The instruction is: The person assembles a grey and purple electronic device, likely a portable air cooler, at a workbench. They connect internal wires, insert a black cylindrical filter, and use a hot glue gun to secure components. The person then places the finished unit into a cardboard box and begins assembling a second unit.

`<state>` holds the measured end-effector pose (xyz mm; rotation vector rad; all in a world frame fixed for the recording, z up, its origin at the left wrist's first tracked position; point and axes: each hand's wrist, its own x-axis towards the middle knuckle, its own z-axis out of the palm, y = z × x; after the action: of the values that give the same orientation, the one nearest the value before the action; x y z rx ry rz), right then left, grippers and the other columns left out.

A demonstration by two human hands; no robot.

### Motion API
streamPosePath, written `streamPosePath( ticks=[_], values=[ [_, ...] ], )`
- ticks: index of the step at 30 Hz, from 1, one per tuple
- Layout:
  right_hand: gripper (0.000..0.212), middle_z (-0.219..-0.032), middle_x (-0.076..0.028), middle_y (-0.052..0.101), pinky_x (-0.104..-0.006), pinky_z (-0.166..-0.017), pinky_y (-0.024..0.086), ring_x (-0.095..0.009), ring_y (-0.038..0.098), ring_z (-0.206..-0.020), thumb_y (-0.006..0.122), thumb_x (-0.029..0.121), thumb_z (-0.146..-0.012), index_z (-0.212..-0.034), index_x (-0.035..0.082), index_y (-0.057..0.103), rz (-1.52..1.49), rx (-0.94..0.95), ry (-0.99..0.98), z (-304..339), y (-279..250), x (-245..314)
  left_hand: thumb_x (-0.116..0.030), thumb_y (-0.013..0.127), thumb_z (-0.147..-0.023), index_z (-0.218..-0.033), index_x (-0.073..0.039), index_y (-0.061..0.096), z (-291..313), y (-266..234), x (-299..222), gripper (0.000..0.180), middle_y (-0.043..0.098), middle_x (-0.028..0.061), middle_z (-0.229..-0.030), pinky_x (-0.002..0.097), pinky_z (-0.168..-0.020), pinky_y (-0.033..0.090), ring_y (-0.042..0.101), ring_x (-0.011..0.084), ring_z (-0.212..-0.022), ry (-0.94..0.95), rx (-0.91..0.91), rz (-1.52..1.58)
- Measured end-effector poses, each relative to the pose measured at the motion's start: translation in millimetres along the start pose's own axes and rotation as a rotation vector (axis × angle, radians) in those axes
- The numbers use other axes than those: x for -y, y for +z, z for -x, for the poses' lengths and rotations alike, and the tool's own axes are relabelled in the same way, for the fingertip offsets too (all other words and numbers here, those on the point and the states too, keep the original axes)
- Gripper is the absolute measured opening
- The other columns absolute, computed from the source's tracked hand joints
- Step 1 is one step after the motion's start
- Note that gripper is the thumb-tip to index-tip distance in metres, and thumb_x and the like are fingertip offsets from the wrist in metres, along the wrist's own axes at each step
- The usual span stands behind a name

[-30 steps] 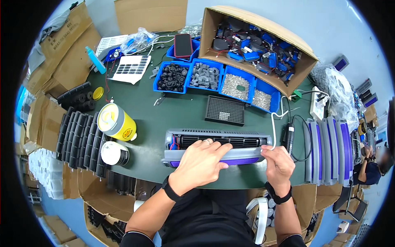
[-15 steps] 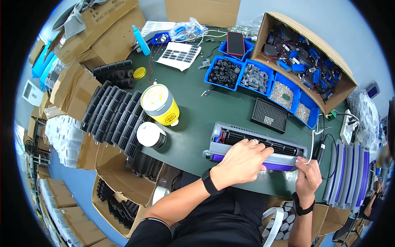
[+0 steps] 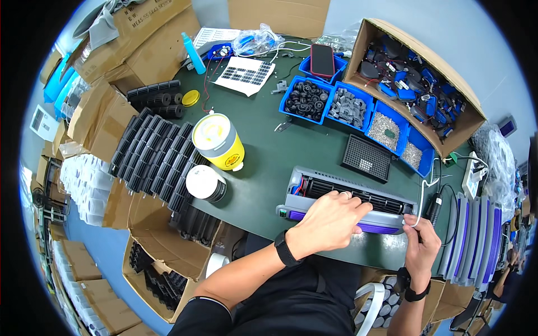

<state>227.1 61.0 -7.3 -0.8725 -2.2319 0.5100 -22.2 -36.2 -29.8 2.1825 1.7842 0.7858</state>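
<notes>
Compared with a second ago, my view faces further left, so the grey-and-purple unit (image 3: 384, 203) sits lower right of centre; my hands keep their spots, so the work seems little advanced. My left hand (image 3: 330, 219) lies across it, grip unclear; my right hand (image 3: 423, 243) pinches the white cable (image 3: 421, 199) at its right end. Green tabletop (image 3: 263, 162) opens leftward; stacked panels (image 3: 473, 241) crowd the right.

A head-worn fisheye — the left of a pair — looks steeply down from above the near edge of the table (image 3: 263, 159), facing the far wall (image 3: 346, 12), the left hand (image 3: 329, 221) and right hand (image 3: 422, 243) close below.
</notes>
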Motion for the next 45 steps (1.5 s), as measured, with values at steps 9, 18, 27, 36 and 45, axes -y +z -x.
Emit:
streamPosePath(
  ticks=[9, 18, 27, 36, 45],
  values=[
    [0.013, -0.103, -0.014, 0.08, -0.0369, -0.079, 0.06, -0.027, 0.077, -0.09, 0.071, -0.011, -0.091, -0.101, -0.002, 0.069, 0.039, 0.052, 0.044, -0.8, -2.5, 4.9, -0.025, 0.082, -0.084, -0.12, -0.006, 0.066, 2.3, -1.3, -0.6, 0.044, 0.069, 0.0089, -0.093, 0.0419, -0.082, 0.052, 0.069, 0.0301, -0.093, -0.006, 0.009, -0.002],
    [0.041, -0.107, -0.021, 0.077, -0.035, -0.082, 0.059, -0.024, 0.077, -0.095, 0.083, 0.012, -0.093, -0.126, -0.005, 0.065, -0.011, -0.159, 0.195, -77.7, 6.0, -18.6, -0.027, 0.082, -0.085, -0.123, -0.007, 0.068, -3.5, -8.2, -8.3, 0.045, 0.072, 0.009, -0.096, 0.0425, -0.084, 0.054, 0.069, 0.0303, -0.094, 0.026, 0.002, -0.007],
    [0.025, -0.089, -0.011, 0.075, -0.0316, -0.078, 0.059, -0.017, 0.072, -0.081, 0.085, 0.011, -0.089, -0.104, -0.004, 0.071, -0.282, -0.1, 0.585, 9.0, 4.5, 2.9, -0.027, 0.084, -0.083, -0.123, -0.009, 0.07, -4.7, -7.6, -6.4, 0.046, 0.072, 0.0093, -0.095, 0.0433, -0.083, 0.054, 0.069, 0.0315, -0.089, 0.005, 0.001, -0.011],
    [0.028, -0.082, -0.015, 0.071, -0.0405, -0.065, 0.054, -0.028, 0.067, -0.065, 0.08, 0.017, -0.089, -0.11, 0.004, 0.065, -0.167, -0.092, 0.599, 32.0, 21.4, 19.7, -0.025, 0.086, -0.078, -0.115, -0.008, 0.073, -4.2, -13.6, -13.7, 0.043, 0.072, 0.0128, -0.091, 0.0439, -0.08, 0.055, 0.07, 0.037, -0.085, 0.028, 0.058, 0.064],
    [0.026, -0.088, -0.014, 0.072, -0.0378, -0.069, 0.056, -0.03, 0.07, -0.072, 0.079, 0.02, -0.09, -0.109, 0.006, 0.067, -0.213, -0.134, 0.627, 50.9, -1.9, 16.9, -0.016, 0.088, -0.069, -0.112, -0.003, 0.074, -12.3, 1.6, -51.8, 0.048, 0.073, 0.0202, -0.095, 0.046, -0.082, 0.054, 0.07, 0.0416, -0.088, -0.076, 0.114, 0.078]
  ],
)
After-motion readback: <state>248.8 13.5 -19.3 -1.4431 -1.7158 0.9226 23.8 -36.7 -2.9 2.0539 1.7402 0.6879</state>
